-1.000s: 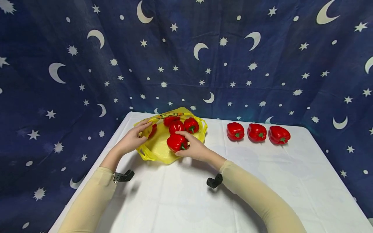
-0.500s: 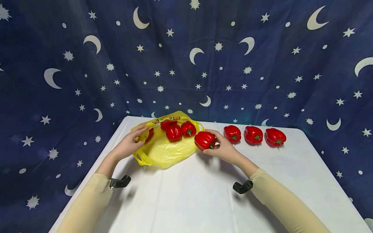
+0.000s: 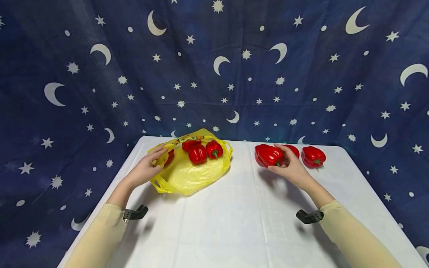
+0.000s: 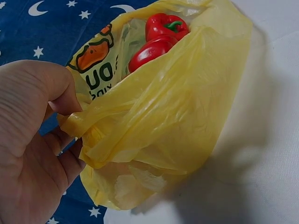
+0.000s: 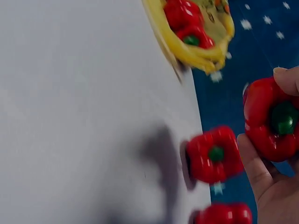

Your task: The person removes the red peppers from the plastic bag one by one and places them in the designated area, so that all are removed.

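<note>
Right of the frame's centre, a red pepper (image 3: 269,156) is being gripped by the right hand (image 3: 294,170), which should be steering clear of the neighbouring peppers (image 3: 313,156); left of centre, the left hand (image 3: 145,169) is pinching the yellow bag (image 3: 192,178), ideally without tugging.

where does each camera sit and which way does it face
Head: worn there, looks forward and down at table, bag and curtain; left hand, right hand and sleeves show.
Left wrist: worn there, looks at the bag; left hand shows.
Right wrist: worn there, looks at the held pepper; right hand shows.
Both wrist views share bag and curtain.
</note>
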Tool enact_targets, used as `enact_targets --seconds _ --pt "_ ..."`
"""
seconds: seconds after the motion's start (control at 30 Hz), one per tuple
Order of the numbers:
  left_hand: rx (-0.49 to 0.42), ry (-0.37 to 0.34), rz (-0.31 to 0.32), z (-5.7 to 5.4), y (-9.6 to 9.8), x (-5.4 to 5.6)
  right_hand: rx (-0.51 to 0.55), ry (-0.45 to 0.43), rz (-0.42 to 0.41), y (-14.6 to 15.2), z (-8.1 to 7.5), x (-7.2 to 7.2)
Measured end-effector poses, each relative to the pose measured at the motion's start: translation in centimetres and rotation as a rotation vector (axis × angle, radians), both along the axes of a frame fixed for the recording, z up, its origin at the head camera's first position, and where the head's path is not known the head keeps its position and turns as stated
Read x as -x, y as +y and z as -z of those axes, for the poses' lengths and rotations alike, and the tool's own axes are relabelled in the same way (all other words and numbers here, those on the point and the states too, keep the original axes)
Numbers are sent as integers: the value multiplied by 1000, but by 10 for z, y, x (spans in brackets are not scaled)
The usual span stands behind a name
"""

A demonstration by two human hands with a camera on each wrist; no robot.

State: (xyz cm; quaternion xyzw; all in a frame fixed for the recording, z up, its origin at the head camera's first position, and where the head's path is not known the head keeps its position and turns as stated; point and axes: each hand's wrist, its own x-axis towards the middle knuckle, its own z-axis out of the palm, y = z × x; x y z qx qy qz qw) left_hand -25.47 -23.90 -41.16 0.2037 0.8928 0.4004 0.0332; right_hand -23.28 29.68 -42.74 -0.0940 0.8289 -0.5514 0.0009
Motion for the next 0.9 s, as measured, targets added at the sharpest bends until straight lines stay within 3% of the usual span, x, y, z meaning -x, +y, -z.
enact_targets --seconds 0.47,0.73,0.9 --pt "-6 -16 -2 -4 2 -2 -74 53 255 90 -8 -8" --pt "17 -4 -7 -2 0 0 -100 -5 438 136 -10 -11" --pt "20 -14 -6 -2 1 0 -114 -47 545 164 -3 -14"
